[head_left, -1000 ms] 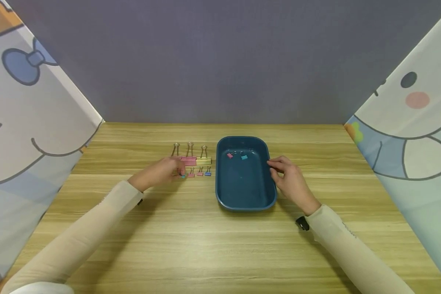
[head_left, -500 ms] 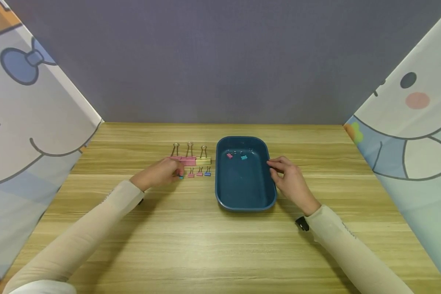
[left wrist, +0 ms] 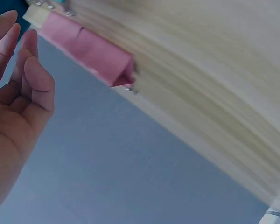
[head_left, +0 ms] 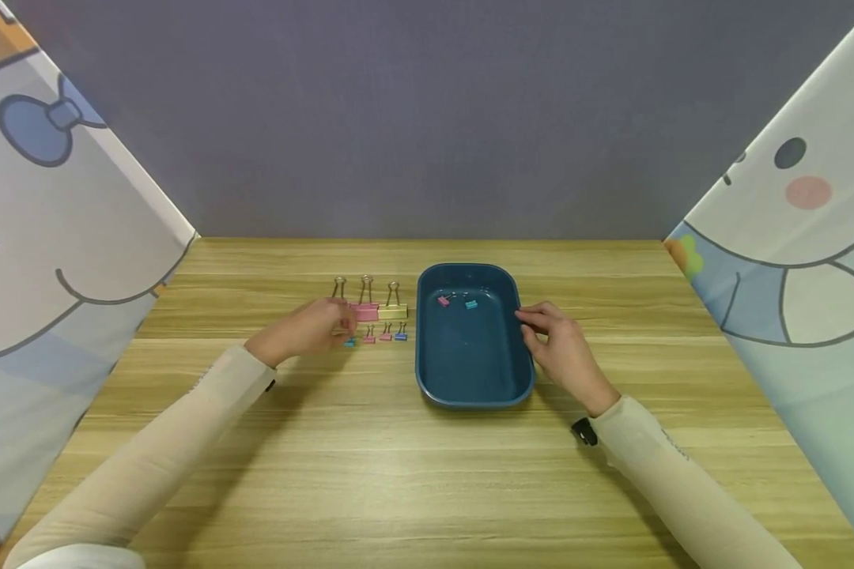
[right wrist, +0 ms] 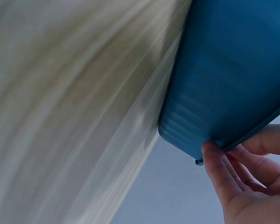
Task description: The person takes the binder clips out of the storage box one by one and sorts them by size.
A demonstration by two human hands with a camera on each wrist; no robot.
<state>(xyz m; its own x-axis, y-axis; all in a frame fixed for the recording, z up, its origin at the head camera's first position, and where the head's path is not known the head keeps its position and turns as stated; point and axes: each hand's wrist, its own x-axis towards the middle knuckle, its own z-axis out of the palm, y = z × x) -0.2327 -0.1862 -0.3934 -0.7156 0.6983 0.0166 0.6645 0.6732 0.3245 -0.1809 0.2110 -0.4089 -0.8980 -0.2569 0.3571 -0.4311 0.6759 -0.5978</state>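
My left hand (head_left: 306, 328) hovers beside a small teal binder clip (head_left: 349, 343), its fingers loosely bent. In the left wrist view nothing sits between the left fingers (left wrist: 39, 79). Two small pink binder clips (head_left: 369, 340) and a small blue binder clip (head_left: 401, 337) continue the row to the right. Behind them stand large pink binder clips (head_left: 365, 312), one partly hidden by the left hand, and a large yellow binder clip (head_left: 393, 312). My right hand (head_left: 568, 359) pinches the right rim of a dark blue tray (head_left: 470, 375), thumb against the outer wall.
Inside the tray, near its far end, lie a small pink binder clip (head_left: 444, 301) and a small teal binder clip (head_left: 471, 304). The wooden table (head_left: 398, 474) ends at a grey panel (head_left: 434, 118) behind. Printed cloth panels (head_left: 811, 261) flank both sides.
The small teal clip on the table has shifted slightly left. The left fingers have come off it, so more of it shows. The right hand stays on the tray.
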